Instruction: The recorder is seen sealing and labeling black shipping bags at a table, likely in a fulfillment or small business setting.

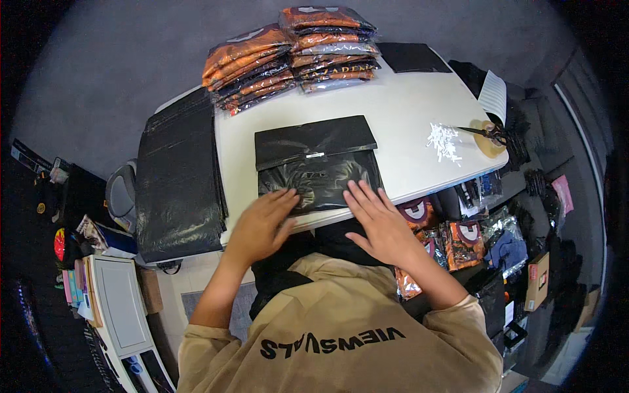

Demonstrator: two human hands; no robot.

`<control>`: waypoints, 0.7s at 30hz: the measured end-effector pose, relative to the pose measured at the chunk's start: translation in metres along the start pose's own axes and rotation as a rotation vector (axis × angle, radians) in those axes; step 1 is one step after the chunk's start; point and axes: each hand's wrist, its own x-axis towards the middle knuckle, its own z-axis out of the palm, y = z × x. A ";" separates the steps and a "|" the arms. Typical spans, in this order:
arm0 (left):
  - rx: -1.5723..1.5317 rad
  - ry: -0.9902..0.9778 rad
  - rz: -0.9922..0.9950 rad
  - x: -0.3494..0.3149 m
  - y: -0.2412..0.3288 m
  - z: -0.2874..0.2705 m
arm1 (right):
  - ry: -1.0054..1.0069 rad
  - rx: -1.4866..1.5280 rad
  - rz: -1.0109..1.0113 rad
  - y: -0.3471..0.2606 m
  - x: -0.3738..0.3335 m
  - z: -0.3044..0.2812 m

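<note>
A black plastic mailing bag (314,134) lies flat at the near edge of the white table, its upper part folded down as a flap. A small white slip (316,155) shows at the flap's edge. My left hand (265,219) rests on the bag's near left corner, fingers stretched out. On the near right part of the bag, my right hand (377,216) lies with its fingers spread. Neither hand grips anything. What is inside the bag is hidden.
Black plastic bags (177,177) lie stacked along the table's (413,98) left end. Two piles of clear-wrapped garments (249,65) stand at the back. Toward the right are white paper slips (444,144), scissors (488,134) and a tape roll (490,145). Wrapped garments (465,245) sit below the right edge.
</note>
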 end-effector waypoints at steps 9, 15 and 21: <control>0.060 0.224 -0.081 0.099 -0.020 0.024 | 0.282 0.272 0.014 0.019 0.105 -0.047; 0.098 -0.078 -0.006 0.117 -0.064 0.036 | 0.317 0.173 -0.036 0.112 0.137 -0.006; 0.086 0.074 -0.051 0.078 -0.079 -0.006 | 0.437 0.242 -0.025 0.122 0.101 -0.008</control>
